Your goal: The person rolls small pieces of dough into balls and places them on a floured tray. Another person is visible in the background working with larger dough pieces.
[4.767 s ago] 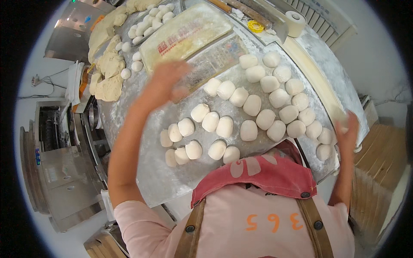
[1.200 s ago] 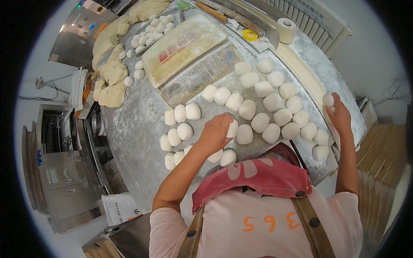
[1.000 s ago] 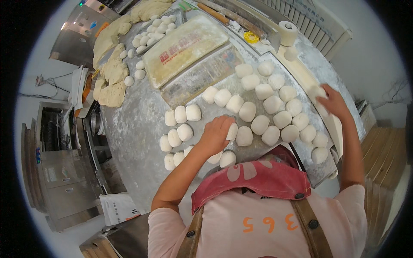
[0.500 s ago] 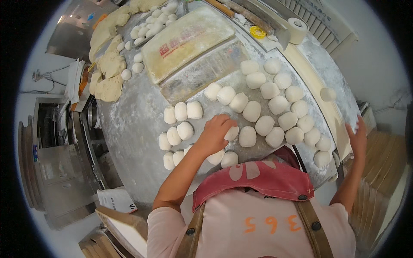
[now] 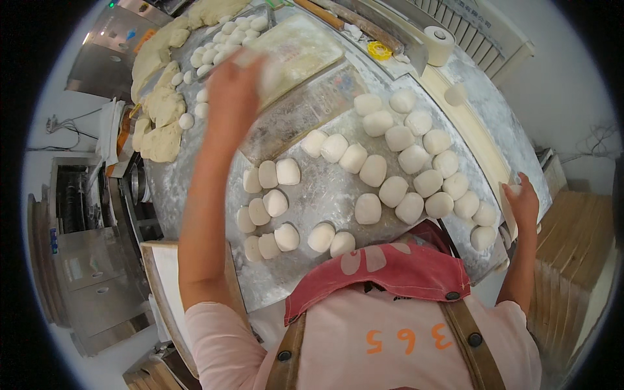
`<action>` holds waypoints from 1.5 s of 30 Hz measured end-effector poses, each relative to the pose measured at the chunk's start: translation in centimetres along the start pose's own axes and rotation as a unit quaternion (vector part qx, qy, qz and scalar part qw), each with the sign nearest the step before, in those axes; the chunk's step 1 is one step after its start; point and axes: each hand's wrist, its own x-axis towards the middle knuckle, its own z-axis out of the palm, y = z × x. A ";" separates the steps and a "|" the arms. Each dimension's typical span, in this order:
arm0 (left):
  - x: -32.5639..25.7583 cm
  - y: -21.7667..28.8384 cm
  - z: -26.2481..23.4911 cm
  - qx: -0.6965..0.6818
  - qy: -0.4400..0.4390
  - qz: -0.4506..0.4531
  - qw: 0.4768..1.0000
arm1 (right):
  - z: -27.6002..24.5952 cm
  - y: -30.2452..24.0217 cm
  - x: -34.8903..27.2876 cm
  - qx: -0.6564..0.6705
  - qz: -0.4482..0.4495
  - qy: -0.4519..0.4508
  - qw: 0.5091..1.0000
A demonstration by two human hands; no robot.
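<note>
Left hand [image 5: 237,84] has moved from the dough balls [image 5: 368,208] on the counter [image 5: 318,200] to over the far-left box [image 5: 309,49]; right hand [image 5: 526,205] is at the belt [image 5: 480,140]. Neither grip's state is discernible. Transfer appears underway; next move likely calls for gentle release.

Looking like bakery kitchen: dough buns [image 5: 393,192] sitting betw. L fingers [image 5: 250,62] & R fingers [image 5: 524,184], dough slabs [image 5: 162,107] lying left of L fingers, floury worktop [image 5: 325,198] spreading below.

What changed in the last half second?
Left hand swung forward over the plastic box, blurred; the dough ball it held left midtable. Right hand moved in to the white strip, where a dough piece slid farther along. Wooden tray came more into view. Right-hand dough rows stayed.
</note>
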 end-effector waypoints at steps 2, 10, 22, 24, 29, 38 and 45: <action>1.9 -0.1 -0.8 0.033 0.062 -0.031 0.997 | 0.3 0.1 -0.2 -0.006 0.006 -0.013 1.000; -6.1 5.6 9.3 -0.256 -0.275 0.093 0.922 | 1.2 3.6 -1.5 0.000 -0.041 0.049 0.998; -9.7 9.1 11.1 -0.148 -0.298 -0.005 0.943 | 0.5 -9.7 4.2 0.071 -0.114 -0.039 0.990; -9.9 9.7 11.1 -0.137 -0.268 -0.001 0.954 | 0.3 -11.0 5.2 0.074 -0.118 -0.062 0.988; -10.0 10.5 10.9 -0.127 -0.277 -0.022 0.952 | -1.3 -16.5 7.9 0.106 -0.190 -0.047 0.975; -11.8 6.5 9.0 -0.527 -0.157 -0.351 0.758 | 2.9 -32.5 3.4 0.271 -0.357 -0.139 0.883; -16.7 8.2 6.0 -0.770 -0.060 -0.465 0.432 | 5.2 -33.6 0.0 0.255 -0.352 -0.145 0.889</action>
